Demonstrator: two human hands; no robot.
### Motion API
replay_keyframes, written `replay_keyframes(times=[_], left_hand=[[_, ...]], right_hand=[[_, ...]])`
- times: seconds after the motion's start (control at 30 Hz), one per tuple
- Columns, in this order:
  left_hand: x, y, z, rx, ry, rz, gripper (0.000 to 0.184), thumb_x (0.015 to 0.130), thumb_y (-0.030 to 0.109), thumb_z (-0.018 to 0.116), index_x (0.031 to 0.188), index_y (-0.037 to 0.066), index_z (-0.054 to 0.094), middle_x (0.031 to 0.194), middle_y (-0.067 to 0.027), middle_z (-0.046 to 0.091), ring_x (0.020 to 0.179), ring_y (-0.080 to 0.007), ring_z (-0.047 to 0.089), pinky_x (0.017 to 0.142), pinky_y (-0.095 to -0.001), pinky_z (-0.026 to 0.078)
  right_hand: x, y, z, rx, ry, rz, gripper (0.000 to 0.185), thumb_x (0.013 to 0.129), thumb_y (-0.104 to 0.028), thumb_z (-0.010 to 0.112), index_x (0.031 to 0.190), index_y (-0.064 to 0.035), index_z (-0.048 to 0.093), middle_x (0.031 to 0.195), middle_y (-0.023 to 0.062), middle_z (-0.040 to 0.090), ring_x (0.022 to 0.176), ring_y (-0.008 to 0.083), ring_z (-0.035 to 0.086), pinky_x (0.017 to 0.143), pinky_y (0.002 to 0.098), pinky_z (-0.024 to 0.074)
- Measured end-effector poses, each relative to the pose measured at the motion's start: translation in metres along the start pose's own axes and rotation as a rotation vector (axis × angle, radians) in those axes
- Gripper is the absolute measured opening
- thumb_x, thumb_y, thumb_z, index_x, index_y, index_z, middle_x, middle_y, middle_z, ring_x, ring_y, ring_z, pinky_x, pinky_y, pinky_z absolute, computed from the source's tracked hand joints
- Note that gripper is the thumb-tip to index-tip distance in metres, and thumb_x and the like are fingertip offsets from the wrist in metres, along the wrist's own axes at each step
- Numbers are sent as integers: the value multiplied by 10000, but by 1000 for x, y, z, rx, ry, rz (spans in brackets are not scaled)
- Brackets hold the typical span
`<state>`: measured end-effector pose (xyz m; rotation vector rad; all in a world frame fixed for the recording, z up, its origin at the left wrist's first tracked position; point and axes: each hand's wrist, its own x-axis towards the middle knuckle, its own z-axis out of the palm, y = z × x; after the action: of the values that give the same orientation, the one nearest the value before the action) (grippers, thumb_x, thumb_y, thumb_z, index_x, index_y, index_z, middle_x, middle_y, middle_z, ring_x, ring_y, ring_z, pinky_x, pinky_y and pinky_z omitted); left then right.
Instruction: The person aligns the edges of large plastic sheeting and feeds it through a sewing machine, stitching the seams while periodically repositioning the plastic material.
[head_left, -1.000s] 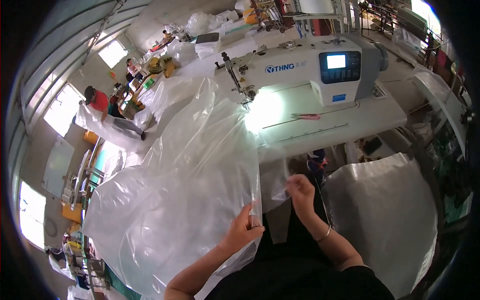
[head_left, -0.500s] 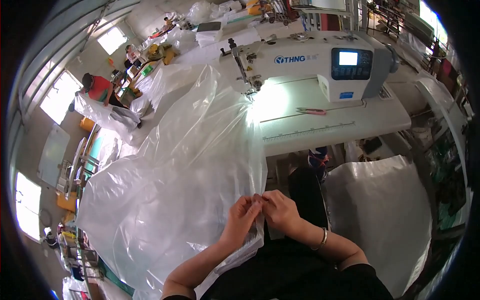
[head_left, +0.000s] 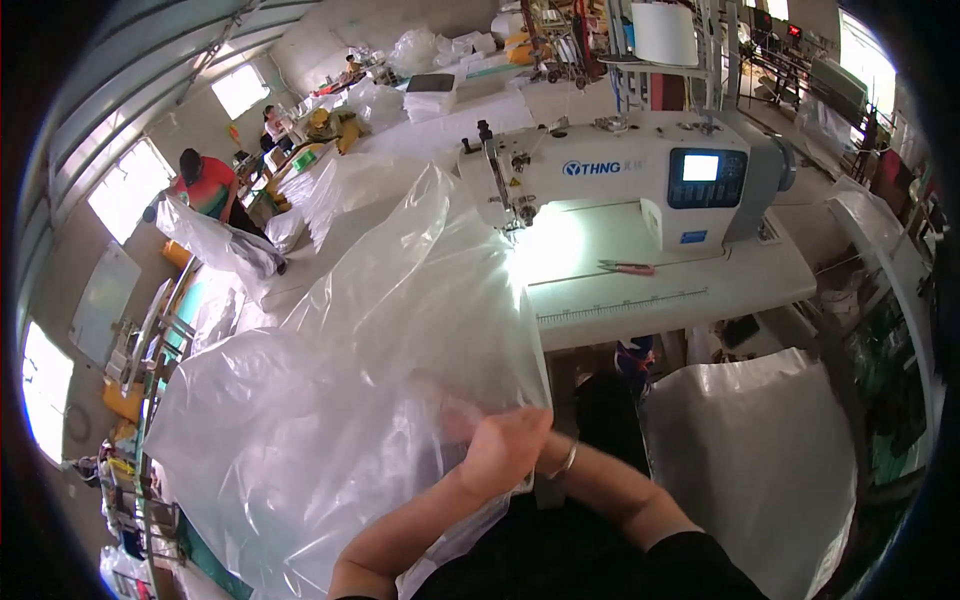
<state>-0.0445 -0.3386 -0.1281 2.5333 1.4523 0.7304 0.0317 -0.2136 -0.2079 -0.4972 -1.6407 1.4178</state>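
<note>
A large translucent plastic sheet [head_left: 330, 370] hangs from under the needle area of the white sewing machine [head_left: 610, 170] and spreads down over my lap. My left hand [head_left: 505, 450] is closed on the sheet's right edge, below the machine table. Crossing behind it, my right hand [head_left: 452, 418] shows only faintly through the film, inside or under the sheet. Motion blur and plastic hide its fingers. A bracelet [head_left: 569, 460] circles the right wrist. Small thread snips [head_left: 627, 268] with pink handles lie on the machine bed, apart from both hands.
A silvery sheet stack [head_left: 755, 460] hangs at my right. A white thread cone [head_left: 664, 35] stands behind the machine. Plastic piles [head_left: 350, 195] lie on the table to the left. A co-worker [head_left: 208, 190] in red handles another sheet at far left.
Both hands were pinching the sheet's edge together. My right hand has since moved left behind the film, while the left stays closed on the edge. The view has shifted slightly.
</note>
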Motion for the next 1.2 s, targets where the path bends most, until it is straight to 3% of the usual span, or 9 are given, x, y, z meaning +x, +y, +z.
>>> replay_keyframes(times=[0.23,0.27,0.3,0.33,0.57,0.7,0.8,1.1,1.2], left_hand=[[-34,-21,17,20,-61,-52,87,722,45,547,780,51,482,691,-114,525,591,-303,575,492,-396,463],[-36,-23,18,13,-83,-72,98,718,44,553,781,56,479,682,-110,521,595,-299,579,489,-397,463],[-34,-23,19,-14,-67,-71,98,718,44,553,781,56,479,682,-110,521,595,-299,579,489,-397,463],[-33,-21,16,-80,-93,-67,107,712,43,554,786,56,479,686,-109,521,594,-295,582,490,-394,468],[-28,-28,6,10,-164,19,124,703,42,554,807,49,487,718,-99,527,622,-267,599,524,-359,500],[-35,-48,9,-32,-141,28,110,728,67,553,831,41,522,743,-85,557,675,-255,609,527,-359,498],[-32,-58,12,-43,-97,56,99,715,54,552,793,56,490,706,-95,534,600,-253,600,494,-360,490],[4,-82,0,-20,-30,-135,64,780,77,542,755,62,485,650,-123,531,581,-324,573,475,-406,461],[23,-89,6,-183,146,-191,72,819,84,539,774,49,495,669,-155,551,590,-334,575,491,-422,455]], right_hand=[[-48,49,-6,-565,-465,-63,207,873,-164,556,969,-1,640,871,146,664,752,161,626,667,288,500],[-34,4,-17,-376,-156,249,212,848,-204,575,892,-11,654,743,173,655,622,256,634,582,330,495],[7,-13,-44,-727,185,205,224,812,-245,631,855,-26,654,658,164,624,605,292,636,559,351,496],[30,-17,-47,-785,310,19,282,803,-274,648,834,6,629,635,148,624,581,288,636,527,341,490],[96,-9,-33,-1399,-58,176,289,758,-120,579,963,82,599,688,188,616,681,322,632,605,414,498],[71,-16,-20,-1480,-87,190,261,758,-91,556,946,87,597,665,180,615,655,317,631,584,407,497],[79,-16,-21,-1404,-91,204,269,758,-88,549,955,88,598,645,172,612,639,324,630,574,407,498],[120,14,-35,-1358,46,102,109,754,-85,534,764,2,599,668,173,618,649,328,629,590,409,499],[135,29,-46,-1386,81,15,108,740,-88,531,754,-22,616,689,162,626,662,325,628,609,415,497]])
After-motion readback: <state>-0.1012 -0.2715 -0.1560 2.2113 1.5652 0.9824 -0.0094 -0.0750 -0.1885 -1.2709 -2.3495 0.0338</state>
